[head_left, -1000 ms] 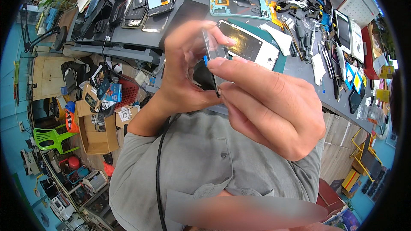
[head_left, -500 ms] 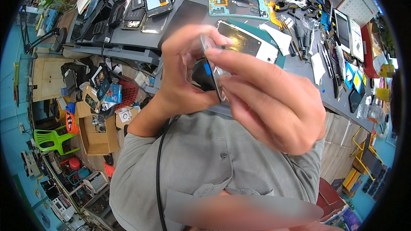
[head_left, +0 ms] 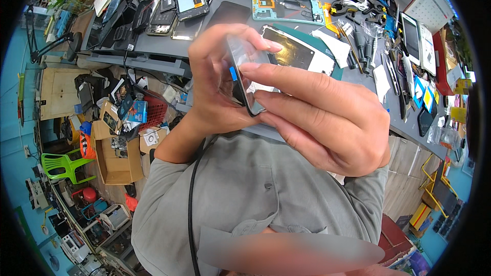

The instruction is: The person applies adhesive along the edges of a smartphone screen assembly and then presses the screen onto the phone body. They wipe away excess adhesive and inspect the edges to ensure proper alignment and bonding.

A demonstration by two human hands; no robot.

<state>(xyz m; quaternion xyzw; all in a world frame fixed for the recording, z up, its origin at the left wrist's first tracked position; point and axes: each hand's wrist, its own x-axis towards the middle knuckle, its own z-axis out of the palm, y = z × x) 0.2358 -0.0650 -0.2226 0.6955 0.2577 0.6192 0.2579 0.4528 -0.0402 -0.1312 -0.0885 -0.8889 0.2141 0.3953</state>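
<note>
A thin, glossy phone screen [head_left: 244, 51] with a dark edge is held up on its side in front of my chest. My left hand [head_left: 205, 76] wraps round it from the left, thumb below and fingertips over the top. A small blue tab [head_left: 233, 73] sticks out at its edge. From the right, my right hand [head_left: 335, 117] rests its fingertips on the glossy face, which looks like it carries clear film. Behind the hands, an opened phone [head_left: 296, 51] with a gold-coloured plate and white end lies on a green mat [head_left: 336, 73].
A teal phone frame [head_left: 289, 9] and several taken-apart phones [head_left: 190, 2] lie across the grey bench. Screwdrivers [head_left: 362, 51], tweezers [head_left: 393, 74] and a white tissue [head_left: 381, 83] are at the right. A black cable [head_left: 191, 209] hangs over my shirt. Boxes [head_left: 120, 166] stand at the left.
The phone screen has shifted slightly left and turned, so more of its glossy face shows. My right hand moved along with it, its fingers now straighter.
</note>
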